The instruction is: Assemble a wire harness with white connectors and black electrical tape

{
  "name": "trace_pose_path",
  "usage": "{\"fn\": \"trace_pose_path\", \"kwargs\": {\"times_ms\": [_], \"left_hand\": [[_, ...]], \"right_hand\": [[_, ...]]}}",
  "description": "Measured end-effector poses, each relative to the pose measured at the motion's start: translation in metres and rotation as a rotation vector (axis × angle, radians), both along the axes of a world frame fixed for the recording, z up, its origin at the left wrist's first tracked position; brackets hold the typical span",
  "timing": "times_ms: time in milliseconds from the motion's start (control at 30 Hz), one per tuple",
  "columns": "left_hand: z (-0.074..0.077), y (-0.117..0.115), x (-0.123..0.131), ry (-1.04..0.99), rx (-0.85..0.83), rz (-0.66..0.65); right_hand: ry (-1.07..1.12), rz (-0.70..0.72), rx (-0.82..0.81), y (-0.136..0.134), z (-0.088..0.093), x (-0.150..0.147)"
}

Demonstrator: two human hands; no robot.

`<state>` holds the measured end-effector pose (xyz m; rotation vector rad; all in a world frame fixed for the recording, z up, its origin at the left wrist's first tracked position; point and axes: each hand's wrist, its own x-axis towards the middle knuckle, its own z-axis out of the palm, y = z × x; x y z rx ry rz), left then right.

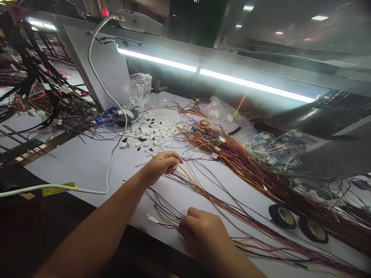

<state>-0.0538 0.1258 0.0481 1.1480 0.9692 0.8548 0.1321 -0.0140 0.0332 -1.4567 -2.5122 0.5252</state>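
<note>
My left hand [162, 166] is closed in a pinch over the middle of the table, near the ends of several coloured wires [197, 188]. At its fingertips shows a small white connector [174, 167], mostly covered by the fingers. Closer to the front edge, my right hand [203, 231] is closed around a bundle of thin dark wires [165, 210]. Their loose ends fan out to the left, and a white connector [152, 219] lies at that end. Beyond my left hand is a pile of white connectors [158, 132] with a few black ones.
A thick wire harness [232, 154] runs along the right side. Two rolls of black tape [282, 216] lie beside it. A white cable [108, 170] crosses the left side. Clear plastic bags [140, 90] stand at the back under a tube light [255, 85].
</note>
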Motion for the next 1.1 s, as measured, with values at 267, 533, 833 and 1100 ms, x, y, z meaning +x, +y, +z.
{"fn": "trace_pose_path", "kwargs": {"times_ms": [267, 533, 833, 1100], "left_hand": [[-0.002, 0.0, -0.002, 0.004, 0.012, -0.026], [0.012, -0.014, -0.003, 0.221, 0.229, -0.517], [-0.007, -0.024, 0.026, 0.625, 0.681, -0.381], [-0.007, -0.019, 0.022, 0.615, 0.652, -0.343]], "right_hand": [[0.175, -0.08, -0.167, 0.005, 0.01, 0.009], [0.29, -0.179, -0.21, 0.019, 0.006, 0.013], [0.203, -0.147, 0.077, 0.013, -0.006, 0.017], [-0.319, -0.097, 0.124, 0.006, -0.008, 0.004]]}}
